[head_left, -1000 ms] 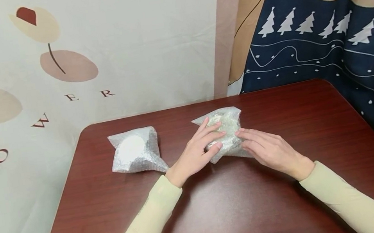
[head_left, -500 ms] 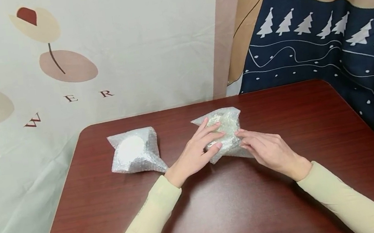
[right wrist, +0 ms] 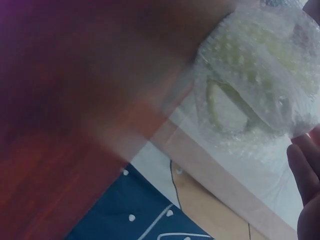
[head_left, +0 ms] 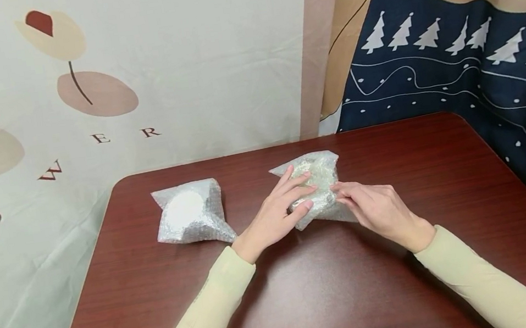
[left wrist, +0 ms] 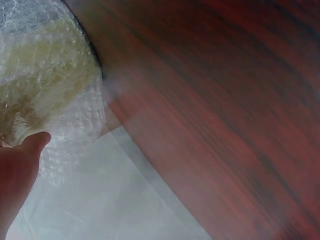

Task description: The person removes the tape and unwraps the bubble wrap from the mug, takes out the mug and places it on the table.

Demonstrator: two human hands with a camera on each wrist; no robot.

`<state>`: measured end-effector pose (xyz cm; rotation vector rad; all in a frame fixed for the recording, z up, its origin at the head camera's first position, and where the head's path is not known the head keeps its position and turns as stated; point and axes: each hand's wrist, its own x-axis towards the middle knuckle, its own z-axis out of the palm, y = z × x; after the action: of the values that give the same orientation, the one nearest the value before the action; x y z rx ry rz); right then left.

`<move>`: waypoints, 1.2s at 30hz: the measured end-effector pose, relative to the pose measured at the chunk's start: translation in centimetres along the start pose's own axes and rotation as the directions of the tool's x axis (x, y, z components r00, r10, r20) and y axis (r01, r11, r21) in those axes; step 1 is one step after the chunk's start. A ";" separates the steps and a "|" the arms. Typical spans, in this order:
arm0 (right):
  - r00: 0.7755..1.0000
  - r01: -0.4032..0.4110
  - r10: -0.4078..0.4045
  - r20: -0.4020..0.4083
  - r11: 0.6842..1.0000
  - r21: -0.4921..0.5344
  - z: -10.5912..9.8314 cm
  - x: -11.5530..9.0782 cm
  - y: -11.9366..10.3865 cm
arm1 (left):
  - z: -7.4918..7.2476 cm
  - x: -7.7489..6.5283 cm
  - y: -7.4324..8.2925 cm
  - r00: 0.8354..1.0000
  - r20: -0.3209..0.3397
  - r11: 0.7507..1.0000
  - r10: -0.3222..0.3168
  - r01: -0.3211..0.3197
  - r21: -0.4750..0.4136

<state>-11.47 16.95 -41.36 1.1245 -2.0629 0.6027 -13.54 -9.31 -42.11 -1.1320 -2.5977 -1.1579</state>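
Observation:
A package in clear bubble wrap (head_left: 323,170) lies on the table in the head view, with something pale yellow-green showing through it. In the right wrist view the wrapped package (right wrist: 250,65) shows a loop like a handle under the plastic. My left hand (head_left: 274,212) rests on top with fingers spread, steadying its near left side. From the right, my right hand (head_left: 381,212) pinches the wrap's edge between thumb and fingertips. The left wrist view shows the left thumb (left wrist: 35,145) against the bubble wrap.
Left of my left hand lies a second bubble-wrapped package (head_left: 208,199) with a round white top, one tail of wrap reaching toward my wrist. The dark red wooden table (head_left: 301,303) meets a printed cloth (head_left: 211,71) at the back.
My right hand's fingers have drawn together at the wrap's edge, and its wrist has shifted slightly left. The left hand and both packages stay put.

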 end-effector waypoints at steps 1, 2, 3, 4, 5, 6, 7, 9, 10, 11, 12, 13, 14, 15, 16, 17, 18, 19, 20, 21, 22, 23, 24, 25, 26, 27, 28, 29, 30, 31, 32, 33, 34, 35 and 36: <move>1.000 -0.008 0.008 0.004 1.000 0.001 0.0 0.1 0.0 | 0.0 0.0 0.0 1.000 0.001 1.000 -0.002 0.002 0.001; 1.000 -0.019 0.019 0.010 1.000 0.003 -0.1 0.2 0.0 | 0.0 0.0 0.0 1.000 0.001 1.000 -0.002 0.002 0.001; 0.999 -0.029 0.029 0.015 1.000 0.002 -0.1 0.2 0.0 | 0.0 0.0 0.0 1.000 0.002 1.000 -0.002 0.002 0.001; 0.999 -0.041 0.041 0.024 0.999 0.002 -0.1 0.3 0.0 | 0.1 0.0 0.0 1.000 0.003 1.000 -0.004 0.004 0.002; 0.998 -0.053 0.053 0.032 0.999 0.002 -0.2 0.3 0.0 | 0.0 0.0 0.0 1.000 0.003 1.000 -0.004 0.004 0.002; 0.997 -0.061 0.061 0.036 0.998 0.000 -0.2 0.4 0.0 | 0.0 0.0 0.0 1.000 0.005 1.000 -0.005 0.005 0.002; 0.997 -0.069 0.069 0.042 0.998 -0.002 -0.2 0.4 0.0 | 0.0 0.0 0.0 1.000 0.005 1.000 -0.006 0.006 0.003; 0.996 -0.078 0.078 0.044 0.997 -0.002 -0.2 0.5 0.0 | -0.1 0.0 0.0 1.000 0.006 1.000 -0.007 0.007 0.003; 0.996 -0.082 0.082 0.046 0.997 -0.003 -0.2 0.6 0.0 | -0.1 0.0 0.1 1.000 0.007 1.000 -0.009 0.009 0.002; 0.996 -0.083 0.083 0.045 0.997 -0.004 -0.3 0.6 0.0 | -0.1 0.0 0.1 1.000 0.007 1.000 -0.010 0.010 0.001; 0.995 -0.084 0.084 0.043 0.996 -0.002 -0.2 0.6 0.0 | -0.1 0.0 0.1 1.000 0.008 1.000 -0.009 0.009 0.002; 0.995 -0.085 0.085 0.043 0.996 -0.003 -0.2 0.7 0.1 | -0.1 0.1 0.1 1.000 0.009 1.000 -0.010 0.010 0.001; 0.995 -0.087 0.087 0.043 0.996 0.000 -0.3 0.7 0.1 | -0.1 0.1 0.1 1.000 0.010 1.000 -0.010 0.010 0.000; 0.995 -0.088 0.087 0.043 0.996 0.005 -0.3 0.8 0.2 | -0.1 0.1 0.1 1.000 0.011 1.000 -0.010 0.010 -0.002; 0.995 -0.089 0.088 0.043 0.996 0.008 -0.3 0.9 0.2 | -0.1 0.1 0.2 1.000 0.012 1.000 -0.011 0.011 -0.003; 0.995 -0.090 0.089 0.044 0.996 0.010 -0.3 1.0 0.2 | -0.1 0.1 0.1 1.000 0.013 1.000 -0.011 0.011 -0.004; 0.995 -0.089 0.089 0.046 0.996 0.014 -0.4 1.1 0.3 | -0.1 0.1 0.1 1.000 0.015 1.000 -0.013 0.013 -0.005; 0.995 -0.090 0.089 0.048 0.996 0.017 -0.4 1.2 0.3 | -0.1 0.1 0.1 1.000 0.016 1.000 -0.017 0.017 -0.006; 0.994 -0.093 0.092 0.051 0.995 0.024 -0.5 1.3 0.3 | -0.1 0.1 0.1 1.000 0.018 1.000 -0.020 0.020 -0.006; 0.994 -0.093 0.092 0.051 0.995 0.027 -0.5 1.3 0.4 | -0.1 0.1 0.1 1.000 0.019 1.000 -0.023 0.024 -0.006; 0.994 -0.093 0.091 0.053 0.995 0.026 -0.6 1.4 0.4 | -0.1 0.1 0.1 0.999 0.020 1.000 -0.028 0.028 -0.006; 0.994 -0.093 0.091 0.055 0.995 0.027 -0.6 1.5 0.5 | -0.1 0.2 0.2 0.999 0.022 0.999 -0.031 0.031 -0.005; 0.994 -0.094 0.092 0.056 0.995 0.030 -0.7 1.5 0.5 | -0.1 0.2 0.2 0.999 0.023 0.999 -0.036 0.036 -0.004; 0.994 -0.097 0.095 0.060 0.995 0.032 -0.7 1.5 0.5 | -0.1 0.2 0.2 0.999 0.024 0.999 -0.039 0.039 -0.003; 0.993 -0.100 0.098 0.062 0.994 0.034 -0.8 1.5 0.6 | -0.2 0.2 0.2 0.999 0.025 0.999 -0.041 0.041 -0.003; 0.993 -0.105 0.102 0.066 0.994 0.033 -0.8 1.5 0.6 | -0.2 0.2 0.3 0.999 0.027 0.999 -0.042 0.042 -0.003; 0.992 -0.111 0.108 0.072 0.993 0.032 -0.9 1.5 0.6 | -0.2 0.2 0.3 0.999 0.028 0.999 -0.044 0.044 -0.004; 0.990 -0.119 0.116 0.078 0.992 0.030 -0.9 1.5 0.6 | -0.2 0.2 0.4 0.999 0.031 0.999 -0.044 0.045 -0.003; 0.989 -0.127 0.124 0.085 0.991 0.028 -1.0 1.4 0.6 | -0.2 0.2 0.4 0.998 0.032 0.999 -0.045 0.045 -0.003; 0.987 -0.135 0.132 0.092 0.991 0.025 -1.0 1.4 0.6 | -0.2 0.2 0.4 0.998 0.033 0.999 -0.046 0.046 -0.004; 0.986 -0.140 0.137 0.098 0.990 0.020 -1.1 1.4 0.6 | -0.2 0.1 0.4 0.998 0.035 0.999 -0.046 0.047 -0.003; 0.985 -0.142 0.140 0.102 0.990 0.012 -1.1 1.4 0.6 | -0.2 0.1 0.4 0.998 0.036 0.999 -0.048 0.048 -0.003; 0.985 -0.141 0.140 0.102 0.990 0.003 -1.1 1.4 0.6 | -0.2 0.1 0.4 0.998 0.035 0.999 -0.048 0.048 -0.003; 0.985 -0.141 0.141 0.102 0.990 -0.004 -1.1 1.5 0.6 | -0.2 0.1 0.4 0.998 0.035 0.999 -0.048 0.048 -0.003; 0.985 -0.138 0.138 0.099 0.990 -0.012 -1.1 1.5 0.6 | -0.2 0.1 0.4 0.998 0.033 0.999 -0.048 0.048 -0.003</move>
<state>-12.20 17.19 -39.53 1.0333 -2.2407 0.6194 -13.36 -9.18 -41.67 -1.1049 -2.6628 -1.1630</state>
